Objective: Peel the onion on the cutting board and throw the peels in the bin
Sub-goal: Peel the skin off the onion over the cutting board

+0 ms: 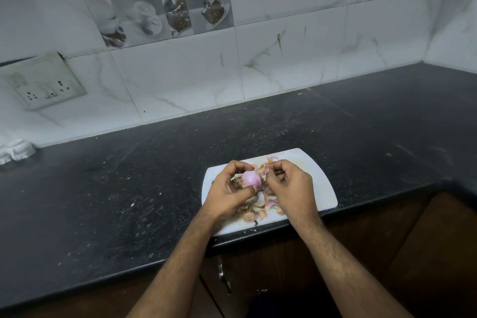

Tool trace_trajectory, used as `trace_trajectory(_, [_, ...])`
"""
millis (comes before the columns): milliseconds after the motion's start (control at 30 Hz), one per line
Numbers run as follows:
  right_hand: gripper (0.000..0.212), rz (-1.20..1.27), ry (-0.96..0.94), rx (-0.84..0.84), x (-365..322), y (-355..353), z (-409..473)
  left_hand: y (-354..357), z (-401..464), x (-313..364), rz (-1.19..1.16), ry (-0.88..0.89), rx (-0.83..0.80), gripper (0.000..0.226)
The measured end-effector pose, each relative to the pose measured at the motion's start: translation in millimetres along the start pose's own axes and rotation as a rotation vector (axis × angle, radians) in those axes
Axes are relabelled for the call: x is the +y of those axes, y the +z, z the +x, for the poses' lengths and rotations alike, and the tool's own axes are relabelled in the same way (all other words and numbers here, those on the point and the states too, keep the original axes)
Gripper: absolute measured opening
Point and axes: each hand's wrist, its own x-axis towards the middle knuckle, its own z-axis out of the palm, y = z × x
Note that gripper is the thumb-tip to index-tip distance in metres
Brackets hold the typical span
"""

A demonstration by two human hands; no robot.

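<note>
Two hands, left gripping one onion; right pinching peel; one cutting board

The table was dark, speckled stone, the cutting board smooth white plastic, the wall tiles shiny marble-look, and the peels thin and papery.

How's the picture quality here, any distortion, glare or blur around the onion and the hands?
Head view: wide-angle bending curves the countertop edge; light is dim and cool, no strong glare; onion, left hand and right hand are fairly sharp.
</note>
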Motion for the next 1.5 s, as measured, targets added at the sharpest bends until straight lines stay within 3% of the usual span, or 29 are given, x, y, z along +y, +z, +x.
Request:
trace_trajectory(567, [0.003,-0.041,-0.012,0.044,-0.9,-0.9,-0.3,0.8,-4.4,5.8,-0.061,-0.02,0.07,0.042])
trace_trajectory(767, [0.025,-0.082,-0.043,0.093,2.2,3.8,0.2,0.1,-3.5,5.1,-0.101,-0.041,0.049,0.044])
trace_trajectory(900, [0.018,-0.112,-0.111,0.041,-2.5,1.8,-1.2,-0.9,-2.6,0.0,-0.08,-0.024,0.026,0.044])
trace_trajectory(1000, [0.025,-0.028,-0.132,0.019,-1.3,-0.4,-0.2,-0.7,-2.6,-0.1,-0.055,-0.024,0.036,0.045])
trace_trajectory(1200, [0.026,-0.004,-0.192,-0.174,-4.1,-2.8,-2.4,0.8,-3.3,3.1,-0.019,-0.005,0.015,0.043])
trace_trajectory(1500, [0.007,0.084,-0.162,-0.136,-0.1,-2.8,-1.0,-0.7,-2.7,3.1,-0.06,-0.033,-0.008,0.054])
